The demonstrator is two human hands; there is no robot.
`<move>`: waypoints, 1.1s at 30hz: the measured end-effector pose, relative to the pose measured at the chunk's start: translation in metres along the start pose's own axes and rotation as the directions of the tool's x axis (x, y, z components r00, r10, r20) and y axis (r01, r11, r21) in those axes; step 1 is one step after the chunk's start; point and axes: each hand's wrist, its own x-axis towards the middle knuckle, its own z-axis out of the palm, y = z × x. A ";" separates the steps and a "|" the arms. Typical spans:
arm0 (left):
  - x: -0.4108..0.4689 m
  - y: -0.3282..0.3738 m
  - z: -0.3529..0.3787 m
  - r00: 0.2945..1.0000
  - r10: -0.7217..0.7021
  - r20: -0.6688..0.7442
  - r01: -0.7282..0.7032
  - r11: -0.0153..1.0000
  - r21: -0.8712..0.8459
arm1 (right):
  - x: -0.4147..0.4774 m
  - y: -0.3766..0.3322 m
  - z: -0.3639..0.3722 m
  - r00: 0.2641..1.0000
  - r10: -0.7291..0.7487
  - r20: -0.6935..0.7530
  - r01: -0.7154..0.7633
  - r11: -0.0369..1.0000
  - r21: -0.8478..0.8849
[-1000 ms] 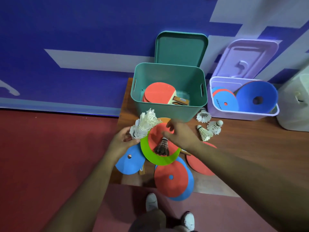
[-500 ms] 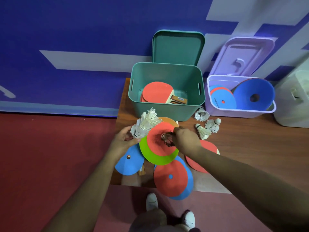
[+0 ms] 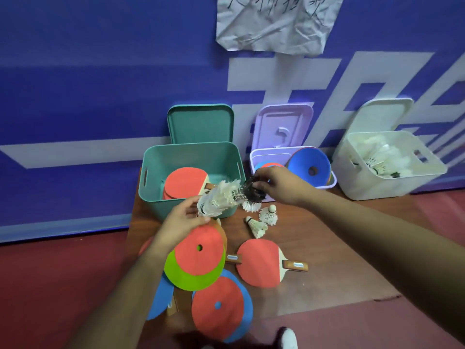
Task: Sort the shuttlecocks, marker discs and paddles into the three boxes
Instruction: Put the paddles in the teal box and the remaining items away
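My left hand (image 3: 180, 222) grips a nested stack of white shuttlecocks (image 3: 221, 197) in front of the green box (image 3: 151, 187), which holds red paddles (image 3: 185, 182). My right hand (image 3: 279, 183) holds a black shuttlecock (image 3: 253, 191) against the open end of that stack. Three white shuttlecocks (image 3: 261, 220) lie loose on the wooden board. A red paddle (image 3: 260, 263) lies flat to the right of a pile of red, green and blue marker discs (image 3: 198, 258). The purple box (image 3: 324, 183) holds discs. The white box (image 3: 364, 182) holds shuttlecocks.
Three lids lean on the blue wall behind the boxes: green (image 3: 200, 123), purple (image 3: 283, 127), white (image 3: 387, 114). A crumpled paper (image 3: 274, 21) hangs on the wall. Red floor surrounds the wooden board (image 3: 339, 260). My shoe (image 3: 288, 338) is at the bottom edge.
My right hand picked the black shuttlecock off the disc pile and carried it up to the stack's open end. My left hand raised the stack. The view tilted up and right, showing the white box.
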 end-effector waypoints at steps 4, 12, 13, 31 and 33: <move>0.030 0.024 0.035 0.998 0.047 0.051 -0.050 0.997 0.064 | -0.001 0.032 -0.013 0.996 0.069 -0.058 -0.072 0.997 -0.038; 0.101 0.073 0.144 0.998 0.068 -0.017 -0.065 0.985 0.158 | -0.014 0.151 -0.077 0.935 0.317 -0.157 -0.184 0.814 0.551; 0.110 0.082 0.163 0.997 0.074 -0.031 -0.068 0.984 0.166 | -0.018 0.170 -0.090 0.935 0.332 -0.125 -0.195 0.775 0.601; 0.338 0.188 0.505 0.951 0.193 0.239 -0.297 0.781 0.550 | -0.109 0.501 -0.221 0.741 0.627 -0.241 -0.366 0.678 0.638; 0.362 0.185 0.533 0.937 0.176 0.303 -0.333 0.718 0.611 | -0.113 0.528 -0.221 0.714 0.661 -0.230 -0.414 0.664 0.622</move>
